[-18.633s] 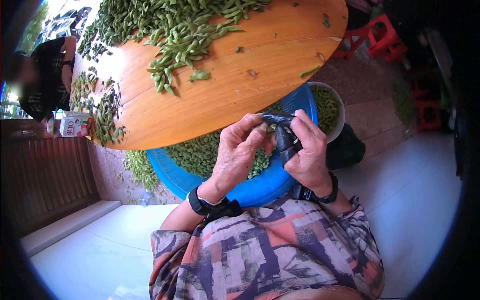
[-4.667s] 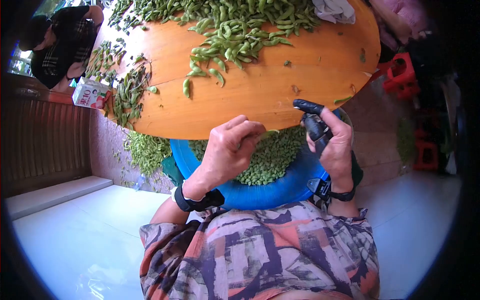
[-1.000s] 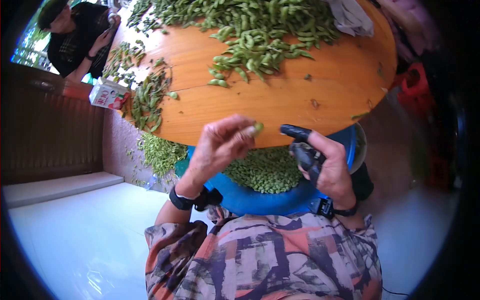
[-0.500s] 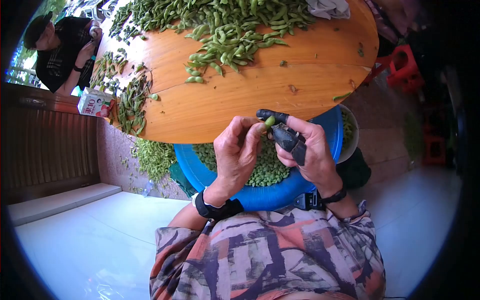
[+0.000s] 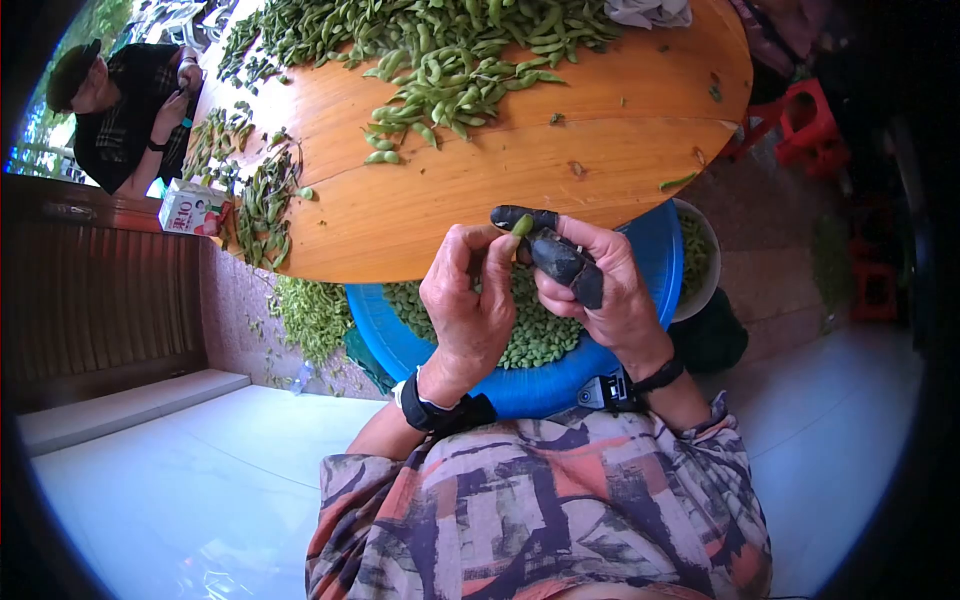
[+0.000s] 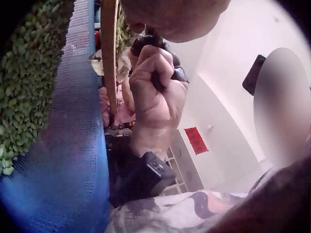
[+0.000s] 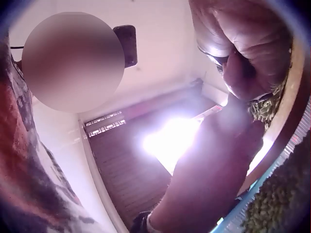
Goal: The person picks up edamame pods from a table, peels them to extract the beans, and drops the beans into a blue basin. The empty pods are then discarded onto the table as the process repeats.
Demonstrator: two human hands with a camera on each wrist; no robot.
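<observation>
My left hand pinches a green soybean pod between thumb and forefinger, over the blue basket. Against the pod, my right hand closes its thumb and forefinger, both wrapped in black coverings; its other fingers are curled. Shelled green beans fill the basket below. In the left wrist view the right hand shows curled fingers, and the left hand hides the pod. Glare washes out much of the left hand in the right wrist view.
Pods lie heaped on the wooden table, whose edge overhangs the basket. A white bowl of pods stands at right. Empty-looking hulls lie on the floor at left. A carton and a seated person are far left.
A second ago the hands were apart, with the pod in the left hand. They have since come together, and the right thumb and forefinger now close on the pod.
</observation>
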